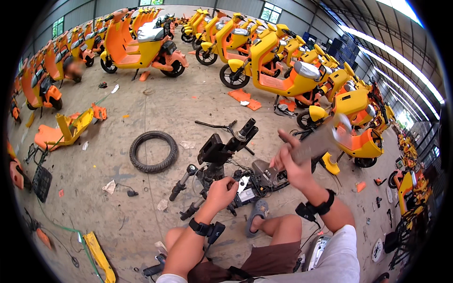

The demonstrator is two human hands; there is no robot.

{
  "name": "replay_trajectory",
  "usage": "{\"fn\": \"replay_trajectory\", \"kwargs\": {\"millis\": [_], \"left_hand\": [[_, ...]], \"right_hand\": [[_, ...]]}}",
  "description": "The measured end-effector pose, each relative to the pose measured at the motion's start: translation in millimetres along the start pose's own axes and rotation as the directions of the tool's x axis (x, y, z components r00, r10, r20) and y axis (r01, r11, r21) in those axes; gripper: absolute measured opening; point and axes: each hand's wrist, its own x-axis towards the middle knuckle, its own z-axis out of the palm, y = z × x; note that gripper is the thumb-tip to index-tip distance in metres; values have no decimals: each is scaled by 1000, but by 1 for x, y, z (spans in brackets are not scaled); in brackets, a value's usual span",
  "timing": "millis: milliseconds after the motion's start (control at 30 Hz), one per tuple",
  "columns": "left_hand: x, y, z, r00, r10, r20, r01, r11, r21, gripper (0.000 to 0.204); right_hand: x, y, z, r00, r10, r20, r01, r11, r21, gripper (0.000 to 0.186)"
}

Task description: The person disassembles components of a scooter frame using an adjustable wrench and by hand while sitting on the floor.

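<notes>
On my feed, a treaded rubber tyre point(155, 168) lies at ten o'clock from the left hand point(220, 195), and at twelve is a stripped scooter front end point(214, 170) of dark tubes, blocky fittings and loose wires. The left hand's fingers curl beside a jagged silvery plate point(243, 183); I can't tell whether they pinch anything. At two, the right hand point(294, 165) grips a flat, blurred grey tool point(313, 144).
</notes>
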Motion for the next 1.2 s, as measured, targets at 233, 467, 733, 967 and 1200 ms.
{"fn": "replay_trajectory", "kwargs": {"millis": [233,467,733,967,1200], "left_hand": [[-3,-14,-6,992,-52,116,13,948,319,36],[2,-23,-6,990,-45,134,-7,930,368,36],[4,-24,-8,986,-63,153,-1,921,390,38],[2,-31,-13,987,-68,148,7,924,382,38],[5,-27,-5,982,-74,173,2,925,380,38]], "right_hand": [[62,-18,10,975,94,-199,-50,975,216,46],[108,-17,45,971,-217,-98,228,966,119,37],[143,2,69,956,-294,-11,294,956,-8,29],[145,19,85,865,-469,176,500,829,-249,26],[140,25,83,894,-397,208,447,823,-350,20]]}}
